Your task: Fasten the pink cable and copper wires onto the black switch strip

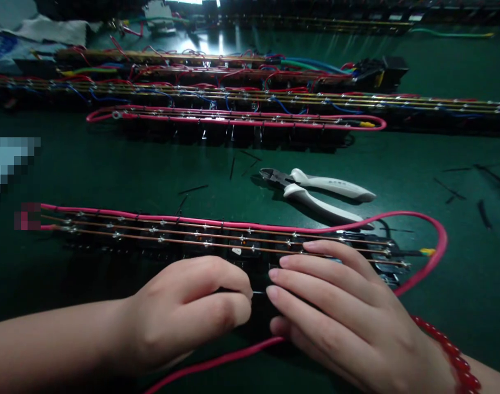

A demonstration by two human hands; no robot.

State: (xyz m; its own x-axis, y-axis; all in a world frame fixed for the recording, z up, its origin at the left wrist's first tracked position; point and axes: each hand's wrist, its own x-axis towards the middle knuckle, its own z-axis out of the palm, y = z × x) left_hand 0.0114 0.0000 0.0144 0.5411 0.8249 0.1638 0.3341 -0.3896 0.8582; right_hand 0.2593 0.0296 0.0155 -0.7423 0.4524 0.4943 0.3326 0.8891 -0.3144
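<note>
A long black terminal assembly with copper rods and solder joints lies across the table in front of me. One pink-red cable runs along its far side, loops round the right end and reappears below my hands. At the near edge, my left hand is closed in a pinch; what it grips is hidden, though a thin pale line shows between its fingertips and my right hand. My right hand rests over the assembly's right part with fingers stretched out, its thumb tucked low near the cable. A red bead bracelet circles that wrist.
White-handled side cutters lie with jaws apart just beyond the assembly. Black offcuts are scattered on the green table. Farther back sit a similar cable-bound assembly and longer wired rails.
</note>
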